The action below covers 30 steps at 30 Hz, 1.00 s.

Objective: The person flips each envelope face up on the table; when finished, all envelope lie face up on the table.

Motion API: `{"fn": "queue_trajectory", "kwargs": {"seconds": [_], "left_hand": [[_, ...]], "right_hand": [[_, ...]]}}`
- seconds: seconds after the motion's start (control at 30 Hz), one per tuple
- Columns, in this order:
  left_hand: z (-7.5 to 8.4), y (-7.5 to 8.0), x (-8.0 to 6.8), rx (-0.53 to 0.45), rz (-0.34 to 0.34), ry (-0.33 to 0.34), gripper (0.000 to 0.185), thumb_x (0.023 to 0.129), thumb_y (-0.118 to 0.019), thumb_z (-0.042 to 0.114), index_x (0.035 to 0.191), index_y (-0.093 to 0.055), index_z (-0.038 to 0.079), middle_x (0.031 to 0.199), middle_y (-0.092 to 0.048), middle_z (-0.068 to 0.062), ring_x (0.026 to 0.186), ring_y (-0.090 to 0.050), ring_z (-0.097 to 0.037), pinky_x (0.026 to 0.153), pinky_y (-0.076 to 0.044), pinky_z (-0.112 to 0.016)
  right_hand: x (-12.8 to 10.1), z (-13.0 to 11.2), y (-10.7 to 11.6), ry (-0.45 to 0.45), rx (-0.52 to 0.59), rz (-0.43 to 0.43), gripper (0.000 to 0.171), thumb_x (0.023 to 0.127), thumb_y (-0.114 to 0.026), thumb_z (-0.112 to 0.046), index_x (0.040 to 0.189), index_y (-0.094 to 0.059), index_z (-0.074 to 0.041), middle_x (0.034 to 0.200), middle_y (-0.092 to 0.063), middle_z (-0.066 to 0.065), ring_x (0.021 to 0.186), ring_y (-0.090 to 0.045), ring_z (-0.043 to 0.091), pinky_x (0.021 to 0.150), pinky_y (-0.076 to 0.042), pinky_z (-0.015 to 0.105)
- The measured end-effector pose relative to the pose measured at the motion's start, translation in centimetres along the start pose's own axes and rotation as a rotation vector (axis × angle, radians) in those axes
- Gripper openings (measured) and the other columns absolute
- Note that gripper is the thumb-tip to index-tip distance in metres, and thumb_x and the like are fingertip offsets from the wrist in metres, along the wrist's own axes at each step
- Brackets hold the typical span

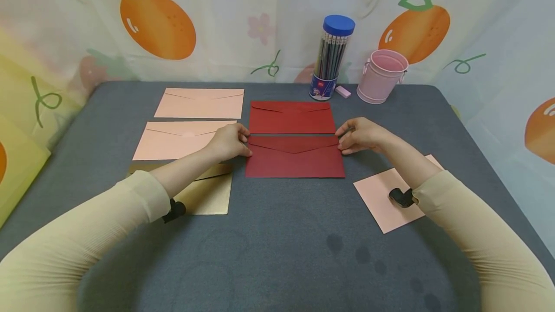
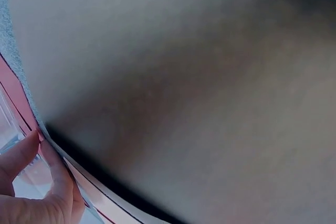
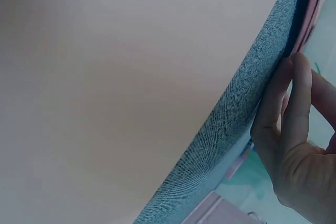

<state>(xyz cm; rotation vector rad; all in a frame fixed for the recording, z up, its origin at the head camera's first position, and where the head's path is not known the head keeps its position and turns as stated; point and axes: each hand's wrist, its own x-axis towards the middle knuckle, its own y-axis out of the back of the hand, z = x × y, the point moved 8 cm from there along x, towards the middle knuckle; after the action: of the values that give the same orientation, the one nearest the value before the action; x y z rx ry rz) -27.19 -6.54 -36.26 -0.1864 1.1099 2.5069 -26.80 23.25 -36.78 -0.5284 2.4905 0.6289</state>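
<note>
Both hands are at the lower dark red envelope (image 1: 297, 162), which lies flap side up just in front of a brighter red envelope (image 1: 290, 118). My left hand (image 1: 230, 141) pinches its left edge near the upper corner. At the opposite edge, my right hand (image 1: 364, 136) holds the right side between thumb and fingers. In the left wrist view, thumb and finger of the left hand (image 2: 42, 187) meet at a reddish edge. The right wrist view has the right hand's fingertips (image 3: 298, 61) against the envelope's thin edge (image 3: 310, 19).
To the left lie two pink envelopes (image 1: 199, 103) and a gold envelope (image 1: 212, 196), partly under the left forearm. Another pink envelope (image 1: 381, 194) sits askew beneath the right forearm. A pencil tub (image 1: 331, 57), an eraser (image 1: 343, 91) and a pink bucket (image 1: 381, 78) stand at the back.
</note>
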Motion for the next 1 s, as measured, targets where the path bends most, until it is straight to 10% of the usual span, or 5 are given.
{"fn": "queue_trajectory", "kwargs": {"seconds": [0.47,0.73,1.0], "left_hand": [[1.3,0.0,0.1,0.095,0.035,-0.026,0.059,0.083,-0.075,0.011,0.132,-0.049,-0.009,0.126,-0.056,-0.026,0.117,-0.053,-0.036,0.095,-0.050,-0.044],[4.8,-0.1,0.3,0.015,0.108,-0.125,0.055,0.085,-0.074,0.010,0.133,-0.051,-0.004,0.128,-0.055,-0.021,0.116,-0.054,-0.032,0.098,-0.049,-0.043],[9.4,-3.5,0.2,-0.100,-0.007,-0.263,0.055,0.084,-0.078,0.012,0.132,-0.054,0.001,0.127,-0.061,-0.016,0.106,-0.061,-0.024,0.096,-0.052,-0.036]], "right_hand": [[-0.5,0.2,0.6,0.044,-0.045,-0.040,0.046,0.095,-0.059,-0.003,0.135,-0.040,0.008,0.100,-0.058,0.005,0.084,-0.061,0.010,0.074,-0.061,0.024],[-2.0,0.9,2.7,0.076,-0.072,-0.047,0.048,0.097,-0.059,-0.012,0.137,-0.040,0.008,0.106,-0.061,0.006,0.090,-0.062,0.012,0.079,-0.060,0.026],[-3.6,1.9,5.6,0.110,-0.101,-0.009,0.050,0.099,-0.057,-0.016,0.140,-0.039,0.007,0.109,-0.062,0.003,0.096,-0.065,0.013,0.084,-0.060,0.028]]}}
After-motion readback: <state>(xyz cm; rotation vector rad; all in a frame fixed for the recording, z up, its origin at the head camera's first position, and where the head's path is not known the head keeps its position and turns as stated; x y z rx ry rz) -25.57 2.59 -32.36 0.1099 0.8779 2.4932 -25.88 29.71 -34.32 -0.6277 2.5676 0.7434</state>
